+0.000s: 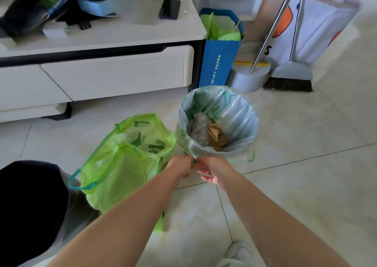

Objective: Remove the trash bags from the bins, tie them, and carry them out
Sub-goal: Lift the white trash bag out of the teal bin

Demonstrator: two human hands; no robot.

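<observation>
A round bin (219,121) stands on the tiled floor, lined with a pale bag with green print (236,111); brown paper and grey trash lie inside. Both hands meet at the bag's near edge, below the rim. My left hand (180,165) pinches the bag's edge with curled fingers. My right hand (212,169) pinches the same edge just to the right. To the left of the bin a bright green drawstring bag (122,162) sits loose on the floor, its mouth open.
A white low cabinet (114,70) with drawers stands behind. A blue paper bag (219,62), a grey dustpan (247,78) and a broom (289,78) lean at the back right. My shoe (237,254) is at the bottom edge.
</observation>
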